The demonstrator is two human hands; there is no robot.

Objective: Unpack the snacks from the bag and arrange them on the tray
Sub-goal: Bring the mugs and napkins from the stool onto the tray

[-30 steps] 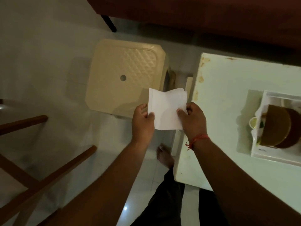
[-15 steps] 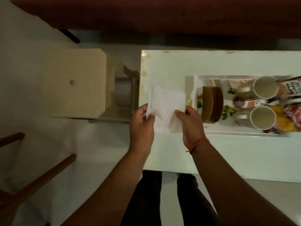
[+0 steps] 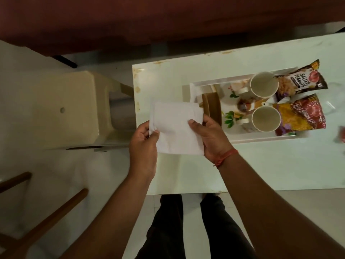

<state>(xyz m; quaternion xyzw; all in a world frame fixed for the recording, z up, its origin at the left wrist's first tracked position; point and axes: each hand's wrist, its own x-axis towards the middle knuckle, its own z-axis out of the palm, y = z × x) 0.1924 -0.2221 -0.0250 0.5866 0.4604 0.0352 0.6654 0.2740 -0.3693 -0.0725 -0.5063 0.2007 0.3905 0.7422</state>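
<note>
Both hands — left hand (image 3: pixel 143 146), right hand (image 3: pixel 212 139) — pinch one folded white bag (image 3: pixel 175 128).

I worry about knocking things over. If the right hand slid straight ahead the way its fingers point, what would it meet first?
Probably the brown bowls stacked at the tray's near end, just beyond the right hand holding the white cloth; depth is unclear.

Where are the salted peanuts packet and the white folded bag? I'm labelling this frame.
Dark salted peanuts packet (image 3: pixel 300 81), head view, on its printed label.
White folded bag (image 3: pixel 176 128), head view, on its flat middle between the two hands.
</note>
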